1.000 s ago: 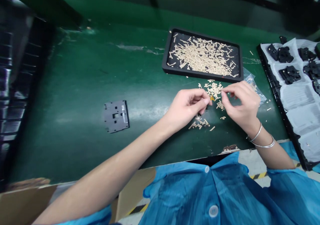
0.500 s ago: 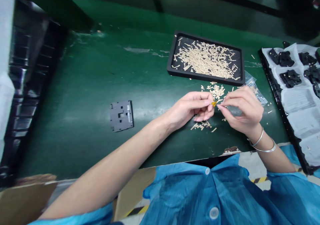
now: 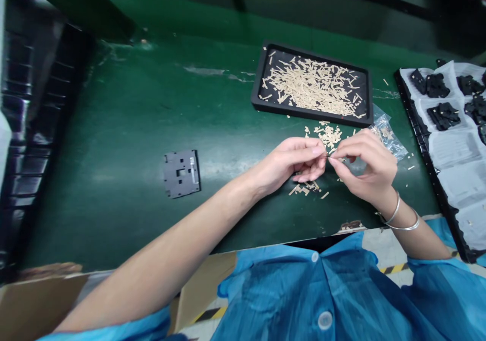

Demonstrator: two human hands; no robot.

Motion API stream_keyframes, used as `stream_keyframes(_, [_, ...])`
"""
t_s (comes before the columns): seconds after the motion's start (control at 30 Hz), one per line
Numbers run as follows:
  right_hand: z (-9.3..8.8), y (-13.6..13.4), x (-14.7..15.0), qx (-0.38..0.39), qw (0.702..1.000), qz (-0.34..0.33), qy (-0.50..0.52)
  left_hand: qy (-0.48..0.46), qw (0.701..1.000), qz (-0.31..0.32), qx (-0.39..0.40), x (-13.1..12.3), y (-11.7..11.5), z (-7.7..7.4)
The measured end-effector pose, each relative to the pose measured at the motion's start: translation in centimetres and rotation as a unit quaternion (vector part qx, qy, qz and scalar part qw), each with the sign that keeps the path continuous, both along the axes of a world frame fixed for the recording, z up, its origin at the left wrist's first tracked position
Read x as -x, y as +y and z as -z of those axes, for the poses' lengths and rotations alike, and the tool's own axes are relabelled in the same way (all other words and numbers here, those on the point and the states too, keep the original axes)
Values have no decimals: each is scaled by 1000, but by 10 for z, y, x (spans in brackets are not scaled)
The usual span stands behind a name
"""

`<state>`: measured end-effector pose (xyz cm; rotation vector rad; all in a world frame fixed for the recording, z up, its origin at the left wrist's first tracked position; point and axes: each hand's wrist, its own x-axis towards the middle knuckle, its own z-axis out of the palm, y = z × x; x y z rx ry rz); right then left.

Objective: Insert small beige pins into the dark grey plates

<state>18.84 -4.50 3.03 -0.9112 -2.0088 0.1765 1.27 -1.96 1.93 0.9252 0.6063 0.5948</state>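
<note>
My left hand (image 3: pixel 298 160) is closed in a pinch, thumb against forefinger, around a tiny amber piece (image 3: pixel 327 155) that is mostly hidden by the fingertips. My right hand (image 3: pixel 366 166) meets it from the right, thumb and forefinger pinched at the same spot; what they grip is too small to make out. Beneath and behind the fingers lie loose cream strips (image 3: pixel 329 135), with more strips (image 3: pixel 306 188) below the left hand. A flat dark grey plate (image 3: pixel 172 179) with square cutouts rests on the table, well left of both hands.
Behind the hands stands a black tray (image 3: pixel 311 114) heaped with cream strips. A clear plastic bag (image 3: pixel 393 141) lies right of it. At the right edge, a white compartment tray (image 3: pixel 450 148) holds black parts. Dark racks (image 3: pixel 23 128) line the left side of the green table (image 3: pixel 125 128).
The amber piece, plainly seen between the fingertips before, is now almost covered by them. The hands have hardly moved; the whole view has shifted slightly.
</note>
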Motion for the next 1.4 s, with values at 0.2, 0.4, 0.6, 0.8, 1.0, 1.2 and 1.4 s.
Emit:
stream_keyframes(0.2, [-1,6,-3,385,903,-57,180,24,997,-36,-61,-1,-1,2])
stream_keyframes(0.4, [-2,12,-9,545,789,-168,226,12,998,-7,-57,-2,0,3])
stream_keyframes(0.6, [-1,11,-10,579,746,-155,291,53,994,-1,-98,2,5,-3])
stream_keyframes(0.8, [6,14,-11,560,734,-112,367,521,777,-90,-341,40,-2,-48])
stream_keyframes(1.0, [10,16,-8,580,719,-80,375,839,478,-65,-250,96,-41,-52])
stream_keyframes(1.2, [7,15,-6,585,720,-80,365,814,547,-113,-162,112,-49,-23])
stream_keyframes(1.4, [8,17,-9,567,732,-76,370,714,613,-307,-142,110,-53,-11])
